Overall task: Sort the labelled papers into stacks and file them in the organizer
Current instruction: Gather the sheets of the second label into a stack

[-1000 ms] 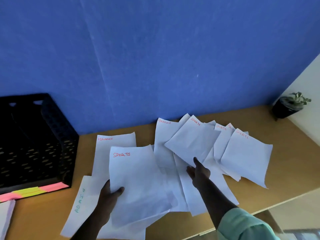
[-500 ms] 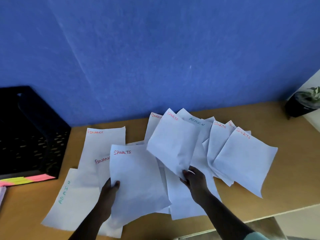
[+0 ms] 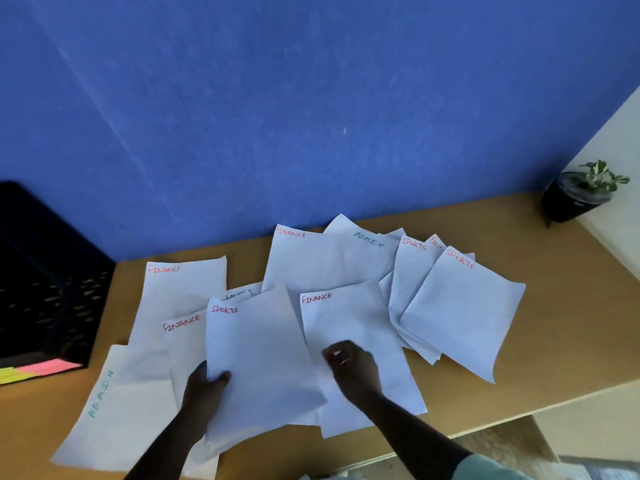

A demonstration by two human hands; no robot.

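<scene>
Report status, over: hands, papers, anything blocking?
Left hand grips SPORTS sheet. Right hand curled on FINANCE sheet, grip unclear. Papers unsorted, overlapping across desk. Organizer far left, nothing blocking.

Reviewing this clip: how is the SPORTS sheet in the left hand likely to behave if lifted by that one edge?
The SPORTS sheet is thin paper with curled edges, so it would probably droop. It looks light; the left hand pinches it easily at the lower left edge. Overlapping the FINANCE sheet, it may slide over or drag it.
</scene>
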